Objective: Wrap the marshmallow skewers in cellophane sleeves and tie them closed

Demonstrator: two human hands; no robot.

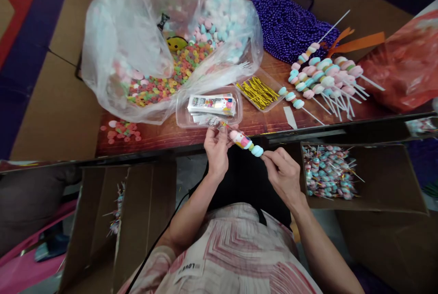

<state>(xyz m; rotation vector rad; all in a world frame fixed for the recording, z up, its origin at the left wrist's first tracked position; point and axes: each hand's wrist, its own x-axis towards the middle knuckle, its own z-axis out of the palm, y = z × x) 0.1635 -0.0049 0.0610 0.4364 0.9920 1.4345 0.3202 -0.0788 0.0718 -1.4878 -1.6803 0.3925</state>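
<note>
In front of my body is a marshmallow skewer point(256, 150) with pale blue, pink and green pieces, held at a slant. My right hand point(284, 173) pinches its stick at the lower end; the fingers hide most of that stick. My left hand point(217, 150) is closed on a clear printed plastic wrapper point(215, 122) around the skewer's upper end, covering part of the candy. Just beyond my left hand, a clear tray point(179, 113) holds a stack of printed wrappers point(212, 104). A second tray point(268, 107) beside it contains gold twist ties point(258, 93).
A large clear bag point(130, 34) contains marshmallows and gummy rings point(178, 72). Unwrapped skewers point(325, 79) are piled at right, near purple beads point(287, 24) and a red bag point(404, 65). Below the table edge, an open carton point(383, 180) holds wrapped skewers; another carton point(137, 221) stands left.
</note>
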